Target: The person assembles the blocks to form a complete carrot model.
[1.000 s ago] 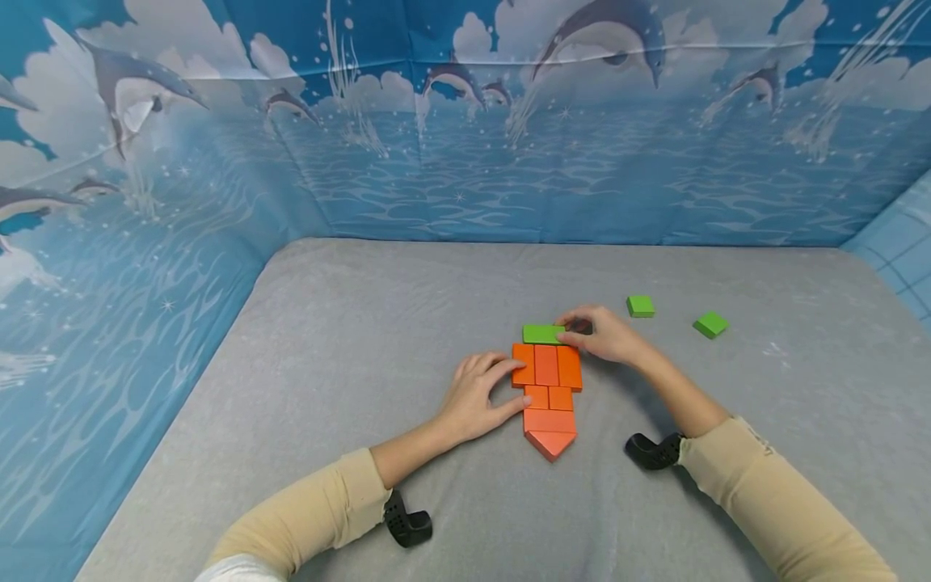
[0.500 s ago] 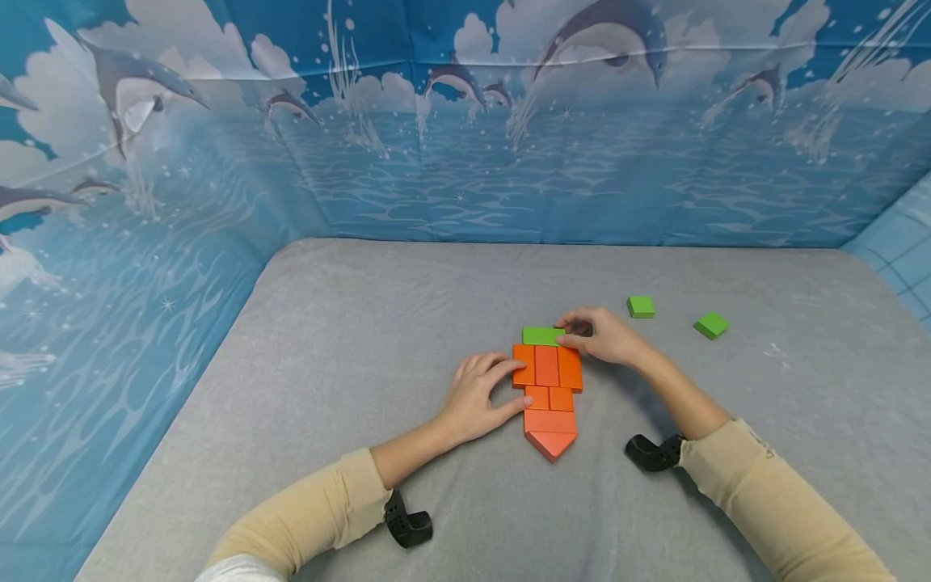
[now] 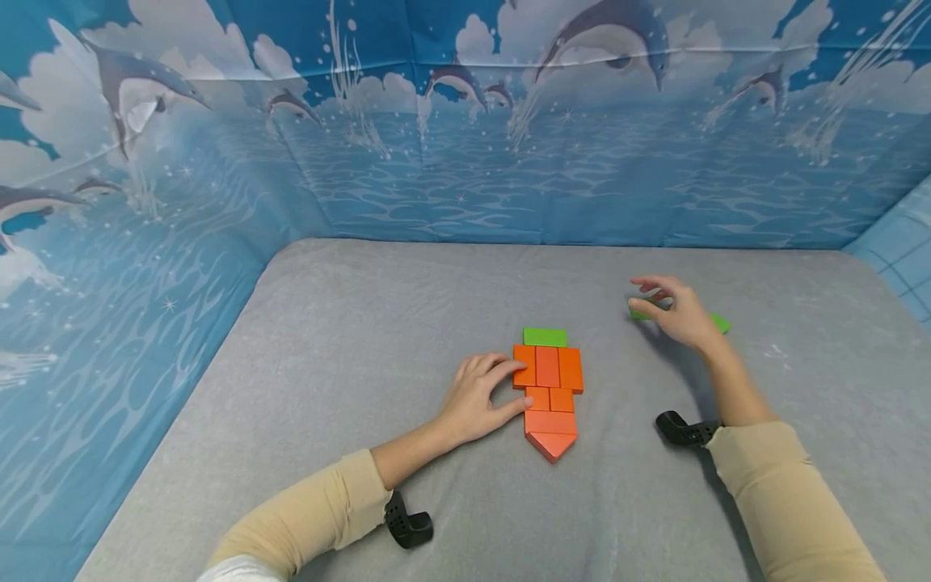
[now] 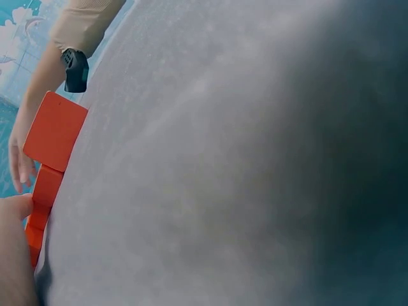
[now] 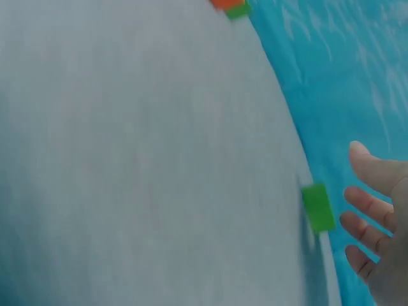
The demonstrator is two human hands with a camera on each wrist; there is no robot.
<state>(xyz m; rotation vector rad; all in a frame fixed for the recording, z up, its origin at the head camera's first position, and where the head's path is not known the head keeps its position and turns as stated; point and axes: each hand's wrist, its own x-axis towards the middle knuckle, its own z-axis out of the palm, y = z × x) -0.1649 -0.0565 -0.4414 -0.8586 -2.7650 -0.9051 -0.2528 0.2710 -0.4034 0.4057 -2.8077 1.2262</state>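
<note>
My left hand [image 3: 473,396] rests against the left side of a flat orange block arrangement, index finger on an upright orange block [image 3: 547,367] row and thumb at two smaller orange blocks [image 3: 562,400]. Below these lie an orange-red rectangular block [image 3: 550,422] and a triangular block [image 3: 553,446] pointing toward me. Against the far end of the arrangement sits a green rectangular block [image 3: 545,338]. Off to the right, my right hand [image 3: 680,314] hovers with spread fingers over a green square block [image 5: 317,207], partly covering it in the head view; nothing is held.
Another green block [image 3: 722,323] lies beyond the right wrist, half hidden by it. Grey cloth [image 3: 349,323] covers the table. A blue dolphin-print curtain [image 3: 465,186] stands along the back and left. Black wrist cameras [image 3: 409,524] hang under both sleeves.
My right hand has let go of the green rectangular block and moved right, over the green square block. The left hand has stayed in place against the orange blocks.
</note>
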